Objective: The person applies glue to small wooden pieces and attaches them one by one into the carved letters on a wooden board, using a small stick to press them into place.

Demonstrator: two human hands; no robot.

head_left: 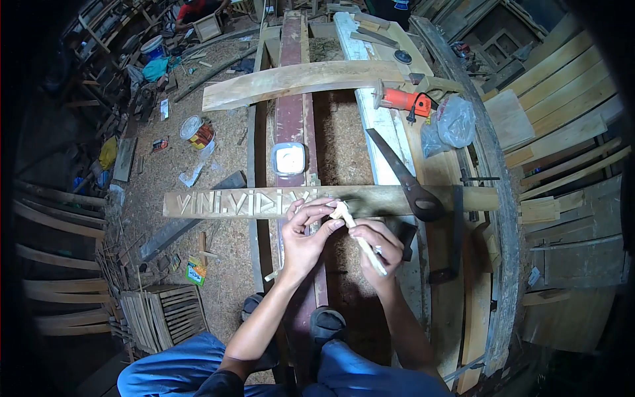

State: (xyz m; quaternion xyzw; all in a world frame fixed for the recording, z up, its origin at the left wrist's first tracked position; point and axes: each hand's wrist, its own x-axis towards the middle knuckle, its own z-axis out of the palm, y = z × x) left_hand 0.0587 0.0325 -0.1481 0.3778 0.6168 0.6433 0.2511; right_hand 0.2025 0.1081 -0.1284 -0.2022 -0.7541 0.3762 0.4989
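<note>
My left hand (304,243) pinches a small pale wooden piece (338,210) between thumb and fingers, above a long board (390,200). My right hand (382,250) grips a thin light stick (368,250), whose upper end meets the small piece. Raised wooden letters (235,202) reading "VINI.VIDI.VI" run along the board's left part; my left fingers cover the board just past them. Beyond the board stands an open square tub (290,160) of white paste. A handsaw (417,195) lies across the board to the right of my hands.
An orange angle grinder (402,99) and a plastic bag (455,122) lie at the right. A curved plank (297,78) crosses the bench farther off. At the left, a paint can (197,132) and a slatted wooden piece (164,314) rest on the shavings-covered floor. A person (192,12) is at the far left.
</note>
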